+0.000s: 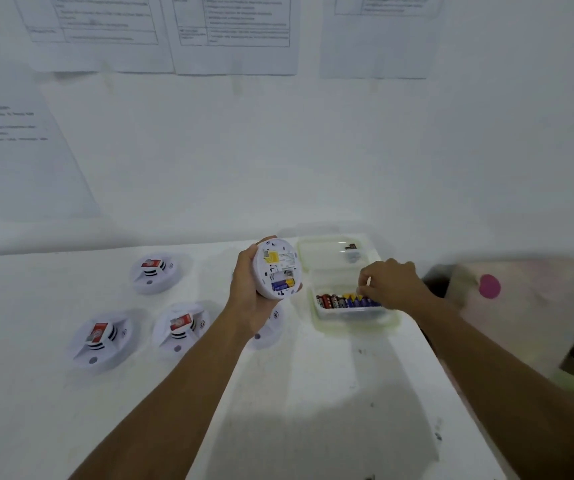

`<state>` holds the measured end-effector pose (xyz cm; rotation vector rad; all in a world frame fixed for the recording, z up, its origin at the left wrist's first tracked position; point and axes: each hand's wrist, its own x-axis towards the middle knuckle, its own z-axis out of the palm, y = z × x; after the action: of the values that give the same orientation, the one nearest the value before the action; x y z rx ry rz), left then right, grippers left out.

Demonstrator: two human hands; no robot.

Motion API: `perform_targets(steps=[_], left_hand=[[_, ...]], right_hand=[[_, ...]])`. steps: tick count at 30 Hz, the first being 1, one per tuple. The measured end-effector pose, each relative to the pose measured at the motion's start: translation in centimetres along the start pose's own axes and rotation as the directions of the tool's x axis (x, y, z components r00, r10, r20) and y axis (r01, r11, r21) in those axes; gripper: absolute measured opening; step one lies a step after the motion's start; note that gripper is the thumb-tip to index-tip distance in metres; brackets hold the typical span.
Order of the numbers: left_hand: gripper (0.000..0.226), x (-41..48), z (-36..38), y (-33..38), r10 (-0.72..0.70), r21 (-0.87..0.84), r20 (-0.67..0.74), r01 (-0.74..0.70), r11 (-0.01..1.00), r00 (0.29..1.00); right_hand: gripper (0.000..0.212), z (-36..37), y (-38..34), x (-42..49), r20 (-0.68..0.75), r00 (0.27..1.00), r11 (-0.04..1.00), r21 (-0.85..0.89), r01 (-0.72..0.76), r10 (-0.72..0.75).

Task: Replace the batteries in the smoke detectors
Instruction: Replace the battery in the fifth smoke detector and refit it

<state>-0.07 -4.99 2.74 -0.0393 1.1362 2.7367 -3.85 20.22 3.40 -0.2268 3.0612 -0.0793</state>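
My left hand holds a round white smoke detector tilted up, its back facing me. One blue and gold battery sits in its open compartment, with an empty slot above it. My right hand reaches into a clear plastic box that holds a row of several batteries, red-black and blue-yellow. Its fingertips pinch at the top of the blue-yellow ones; whether a battery is gripped is hidden by the fingers.
Three smoke detectors lie on the white table, face up with red tags. A fourth lies partly under my left wrist. The box's lid lies behind it. Papers hang on the wall. The table's right edge runs beside the box.
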Motion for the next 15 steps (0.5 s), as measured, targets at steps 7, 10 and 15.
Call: perform_targets(steps=[7,10,15], left_hand=[[0.035,-0.1,0.7,-1.2,0.021,-0.035,-0.010,-0.021,0.999,1.000],[0.042,-0.3,1.1,-1.8,0.022,-0.062,-0.008,-0.022,0.998,1.000],[0.041,-0.9,2.6,-2.4,0.053,-0.098,0.002,-0.052,0.994,0.999]], right_hand=[[0.013,-0.4,-0.2,-1.6,-0.228,0.973,0.936,0.333,0.114,-0.038],[0.012,-1.2,-2.8,-3.4,-0.344,0.934,0.766,0.573,0.290,-0.097],[0.014,-0.1,-7.3,-5.1,-0.371,0.927,0.643,0.697,0.317,-0.055]])
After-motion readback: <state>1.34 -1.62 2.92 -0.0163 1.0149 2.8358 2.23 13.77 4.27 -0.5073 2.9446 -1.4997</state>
